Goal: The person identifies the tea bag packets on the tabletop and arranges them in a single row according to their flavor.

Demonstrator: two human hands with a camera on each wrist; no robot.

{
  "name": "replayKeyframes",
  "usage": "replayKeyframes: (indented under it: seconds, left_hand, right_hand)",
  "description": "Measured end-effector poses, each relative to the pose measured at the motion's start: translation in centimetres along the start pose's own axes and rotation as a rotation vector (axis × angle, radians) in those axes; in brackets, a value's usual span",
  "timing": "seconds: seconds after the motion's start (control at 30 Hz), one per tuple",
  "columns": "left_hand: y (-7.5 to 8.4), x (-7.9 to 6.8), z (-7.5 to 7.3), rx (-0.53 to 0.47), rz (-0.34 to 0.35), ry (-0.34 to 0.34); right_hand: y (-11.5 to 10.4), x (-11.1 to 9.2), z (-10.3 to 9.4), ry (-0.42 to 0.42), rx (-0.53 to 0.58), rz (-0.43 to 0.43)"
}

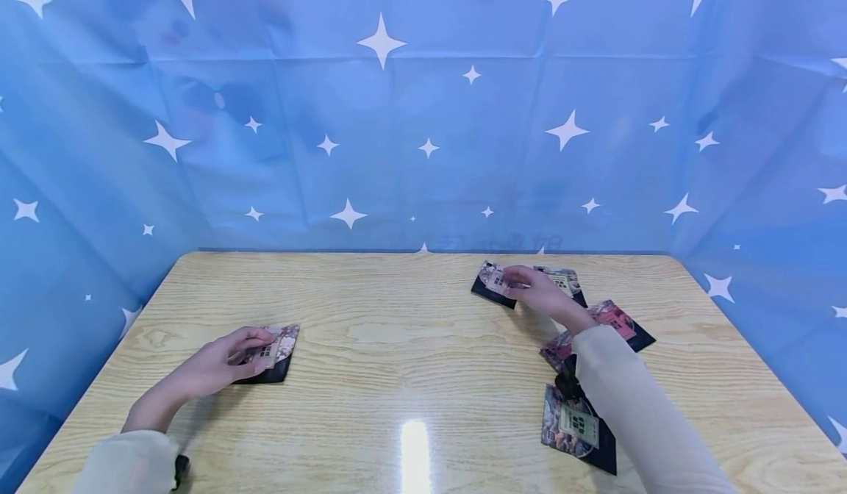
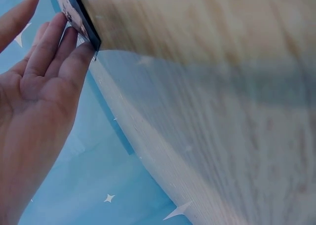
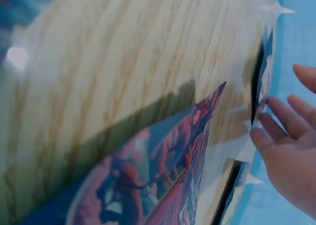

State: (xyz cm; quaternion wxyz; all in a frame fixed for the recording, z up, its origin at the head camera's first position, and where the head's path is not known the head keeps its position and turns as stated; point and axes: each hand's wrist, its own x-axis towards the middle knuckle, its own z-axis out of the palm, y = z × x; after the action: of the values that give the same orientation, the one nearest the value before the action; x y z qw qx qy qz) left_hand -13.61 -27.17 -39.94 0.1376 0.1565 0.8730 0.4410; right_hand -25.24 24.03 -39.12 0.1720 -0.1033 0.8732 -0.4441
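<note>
On the left of the table my left hand (image 1: 215,365) rests over a flat printed packet (image 1: 286,343), pale pink with flower patterns and a black lower band. In the left wrist view its fingers touch the packet's edge (image 2: 84,20), while the thumb stands apart. At the back right, my right hand (image 1: 542,294) reaches to a similar packet (image 1: 490,277) with a pale label. The right wrist view has the fingertips (image 3: 260,136) against that packet (image 3: 265,79), thumb raised away from it. Both packets lie on or close over the wood.
Right of my right hand lies another printed packet (image 1: 570,281). A red-pink packet (image 1: 618,319) sits partly under the right forearm, and a packet with a cream label (image 1: 562,424) lies nearer the front. Blue star-printed cloth (image 1: 423,112) surrounds the wooden table (image 1: 384,376).
</note>
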Motion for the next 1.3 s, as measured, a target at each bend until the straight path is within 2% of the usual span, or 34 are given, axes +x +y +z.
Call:
replayKeyframes:
  seconds: [0.63, 0.97, 1.3]
  left_hand:
    - [0.0, 0.0, -0.1, -0.010, 0.002, -0.014]
    - [0.0, 0.0, -0.1, -0.014, 0.002, -0.016]
    - [0.0, 0.0, -0.1, -0.012, 0.013, -0.012]
  right_hand:
    - [0.0, 0.0, 0.3, -0.030, 0.012, -0.009]
    - [-0.1, 0.1, 1.2, -0.084, 0.039, -0.041]
    - [-1.6, -0.1, 2.8, -0.177, 0.058, -0.102]
